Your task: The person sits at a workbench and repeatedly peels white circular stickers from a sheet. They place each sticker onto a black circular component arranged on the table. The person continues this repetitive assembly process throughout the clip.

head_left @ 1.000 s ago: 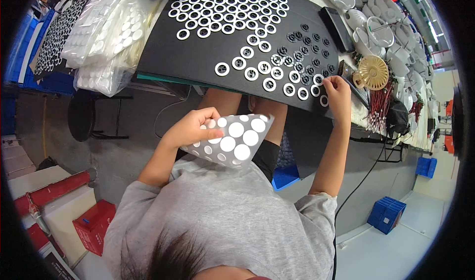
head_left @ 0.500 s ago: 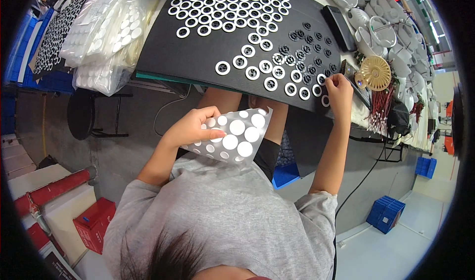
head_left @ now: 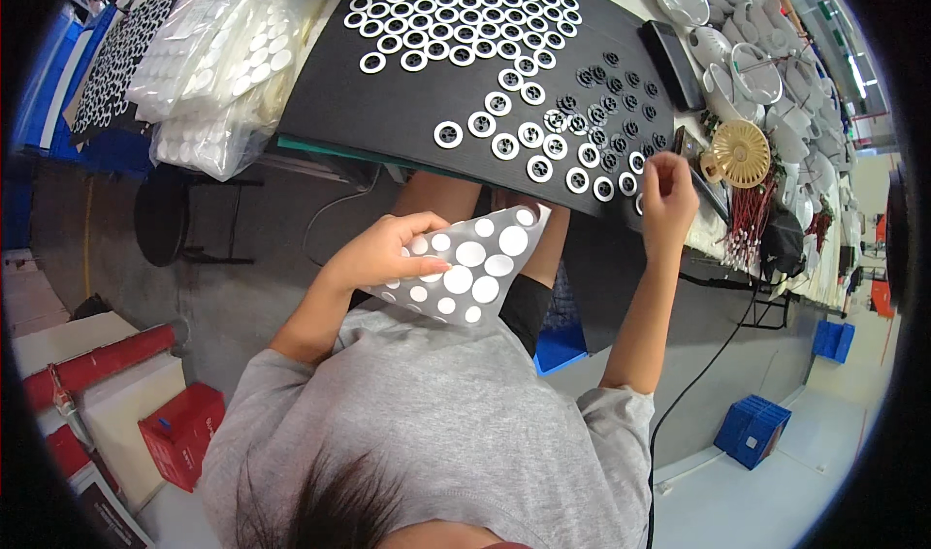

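My left hand (head_left: pixel 380 253) holds a translucent sheet of round white stickers (head_left: pixel 485 266) over my lap, thumb on top and fingers underneath. Sticker sizes on it vary. Beside the near right edge of the black board (head_left: pixel 378 113), my right hand (head_left: pixel 669 195) hovers with its fingers curled together; whether anything is pinched there is hidden. Close to those fingers lie black discs with white rings on them (head_left: pixel 603 189). Many more such ringed discs (head_left: pixel 472 16) fill the far part of the board. Plain black discs (head_left: pixel 631 103) are grouped on its right side.
Clear bags of white round stickers (head_left: pixel 208 74) stand left of the board. On the right are a dark rectangular box (head_left: pixel 672 64), a cream-coloured small fan (head_left: pixel 741 153), red wires (head_left: pixel 745 214) and piled white housings (head_left: pixel 756 69). A black stool (head_left: pixel 163 214) stands lower left.
My right hand has drawn back slightly from the ringed discs, its fingers curling more. The sticker sheet in my left hand has shifted a little and tilted. The whole view has moved slightly.
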Demonstrator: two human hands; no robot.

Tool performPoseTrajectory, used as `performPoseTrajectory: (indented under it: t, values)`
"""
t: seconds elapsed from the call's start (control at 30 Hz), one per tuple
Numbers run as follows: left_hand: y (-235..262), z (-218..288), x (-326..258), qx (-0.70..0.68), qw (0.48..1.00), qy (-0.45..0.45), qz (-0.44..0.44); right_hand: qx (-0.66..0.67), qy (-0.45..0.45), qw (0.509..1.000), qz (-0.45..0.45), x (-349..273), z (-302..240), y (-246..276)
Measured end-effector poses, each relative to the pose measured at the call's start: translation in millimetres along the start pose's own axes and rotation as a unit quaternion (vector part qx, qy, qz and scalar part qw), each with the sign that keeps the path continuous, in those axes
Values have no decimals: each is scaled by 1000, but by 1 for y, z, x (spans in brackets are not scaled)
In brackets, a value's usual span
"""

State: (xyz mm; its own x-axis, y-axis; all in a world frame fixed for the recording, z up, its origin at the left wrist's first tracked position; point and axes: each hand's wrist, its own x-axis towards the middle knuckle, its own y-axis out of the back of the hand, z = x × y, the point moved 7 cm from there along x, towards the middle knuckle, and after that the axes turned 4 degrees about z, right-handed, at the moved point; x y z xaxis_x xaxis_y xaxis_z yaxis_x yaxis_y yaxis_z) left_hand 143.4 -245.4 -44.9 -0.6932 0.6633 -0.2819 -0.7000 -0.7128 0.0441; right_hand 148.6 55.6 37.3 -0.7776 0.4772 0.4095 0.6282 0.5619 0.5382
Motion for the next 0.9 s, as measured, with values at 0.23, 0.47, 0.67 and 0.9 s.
performPoseTrajectory:
  t: [0.23,0.47,0.67,0.9]
  values:
    - [-1,5,1,74,997,-20,-10,71,181,967,-166,-79,-88,-32]
    - [-6,6,1,76,997,-29,-14,56,216,953,-204,-100,-91,-46]
    - [-10,4,-2,38,998,-9,-42,80,208,943,-248,-110,-85,-46]
    - [-14,0,-4,-13,997,22,-70,173,134,952,-215,-108,-84,-43]
